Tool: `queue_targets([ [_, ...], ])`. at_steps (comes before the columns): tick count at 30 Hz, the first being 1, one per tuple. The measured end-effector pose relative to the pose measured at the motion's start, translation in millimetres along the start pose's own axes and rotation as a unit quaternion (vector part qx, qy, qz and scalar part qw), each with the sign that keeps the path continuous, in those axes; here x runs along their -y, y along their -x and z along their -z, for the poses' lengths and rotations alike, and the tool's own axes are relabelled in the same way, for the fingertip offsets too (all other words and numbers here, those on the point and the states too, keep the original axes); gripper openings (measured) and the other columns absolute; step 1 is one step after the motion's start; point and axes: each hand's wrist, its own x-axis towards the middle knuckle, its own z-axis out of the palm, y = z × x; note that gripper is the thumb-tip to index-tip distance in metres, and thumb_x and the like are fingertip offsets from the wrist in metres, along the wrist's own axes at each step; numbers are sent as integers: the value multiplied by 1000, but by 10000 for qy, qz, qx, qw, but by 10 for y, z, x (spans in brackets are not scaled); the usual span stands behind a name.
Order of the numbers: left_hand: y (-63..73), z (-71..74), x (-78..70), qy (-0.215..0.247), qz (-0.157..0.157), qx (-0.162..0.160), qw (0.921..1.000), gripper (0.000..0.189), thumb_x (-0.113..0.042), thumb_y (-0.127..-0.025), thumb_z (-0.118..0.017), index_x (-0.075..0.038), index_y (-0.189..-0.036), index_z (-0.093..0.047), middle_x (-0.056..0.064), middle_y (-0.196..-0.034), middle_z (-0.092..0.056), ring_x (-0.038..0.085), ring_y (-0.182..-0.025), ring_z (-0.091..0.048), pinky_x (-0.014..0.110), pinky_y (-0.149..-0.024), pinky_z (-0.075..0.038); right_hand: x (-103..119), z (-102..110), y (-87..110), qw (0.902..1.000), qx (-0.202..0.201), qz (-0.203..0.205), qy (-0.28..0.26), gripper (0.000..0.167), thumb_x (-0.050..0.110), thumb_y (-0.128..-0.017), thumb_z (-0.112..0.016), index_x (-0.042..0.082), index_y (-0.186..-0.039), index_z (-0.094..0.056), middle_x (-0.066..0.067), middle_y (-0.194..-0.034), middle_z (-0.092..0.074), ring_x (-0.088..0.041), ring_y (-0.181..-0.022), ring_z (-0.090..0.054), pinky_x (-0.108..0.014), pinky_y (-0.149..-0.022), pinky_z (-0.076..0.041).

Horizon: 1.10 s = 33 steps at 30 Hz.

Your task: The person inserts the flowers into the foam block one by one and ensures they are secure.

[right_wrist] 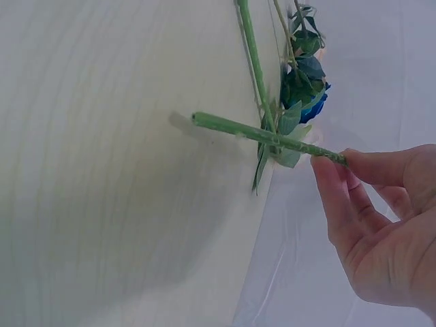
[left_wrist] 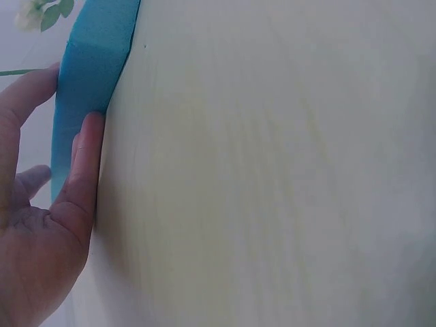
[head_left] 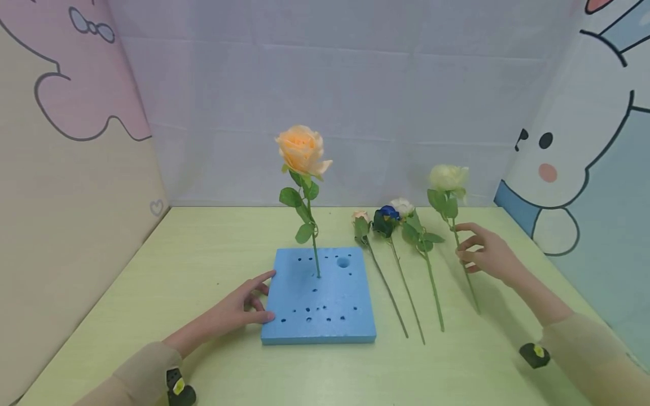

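Note:
A blue foam board [head_left: 330, 293] dotted with holes lies on the table, and a peach rose [head_left: 301, 151] stands upright in it. My left hand [head_left: 241, 304] rests against the board's left side, index finger at the upper part of that edge and thumb near the front corner. In the left wrist view its fingers [left_wrist: 87, 146] lie along the board's side wall [left_wrist: 95, 61]. On the right, my right hand [head_left: 484, 254] pinches the stem of a white rose [head_left: 449, 178] and holds it nearly upright. The right wrist view shows the stem's cut end [right_wrist: 199, 118] over the table.
Between the board and my right hand lie a small pale pink rose [head_left: 361, 217], a blue rose [head_left: 387, 214] and another white rose [head_left: 403, 206], their stems pointing toward me. A pale curtain [head_left: 325, 84] hangs behind the table [head_left: 203, 242]. Cartoon-printed walls stand at both sides.

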Motion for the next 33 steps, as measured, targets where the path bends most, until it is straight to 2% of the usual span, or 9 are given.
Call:
queue_targets([
  [6, -1, 2, 7, 19, 4, 4, 10000, 90, -33, -86, -77, -22, -158, -23, 14, -133, -51, 16, -94, -60, 23, -75, -47, 210, -117, -28, 9992, -319, 224, -88, 51, 4, -95, -60, 1, -143, -42, -29, -108, -62, -2, -73, -67, -32, -64, -60],
  [14, -7, 1, 26, -36, -15, 15, 10000, 90, -33, -86, -76, -20, -158, -23, 16, -133, -51, 17, -93, -60, 22, -75, -47, 438, -317, -123, 9967, -484, 531, -368, 48, 7, -96, -60, 3, -142, -46, -28, -110, -63, 1, -73, -66, -34, -66, -60],
  [23, -13, 0, 8, 26, 44, -3, 10000, 90, -32, -86, -77, -21, -158, -23, 15, -133, -51, 17, -93, -60, 23, -75, -47, 706, -578, -240, 9896, -698, 830, -941, 38, 6, -95, -62, 1, -132, -55, -29, -109, -63, -13, -76, -71, -36, -67, -60],
  [27, -21, 0, 3, 40, 66, 3, 10000, 90, -33, -86, -77, -22, -158, -23, 14, -133, -51, 16, -94, -60, 23, -76, -48, 811, -695, -294, 9847, -677, 1038, -1228, 33, 4, -94, -62, -2, -127, -57, -31, -112, -63, -11, -79, -70, -32, -68, -60],
  [33, -17, -3, 6, -13, 78, -7, 10000, 90, -33, -86, -76, -22, -158, -23, 14, -133, -51, 16, -94, -60, 23, -77, -48, 884, -856, -395, 9738, -404, 1466, -1692, 27, 4, -93, -65, -4, -119, -60, -17, -105, -67, -15, -84, -71, -32, -69, -60],
])
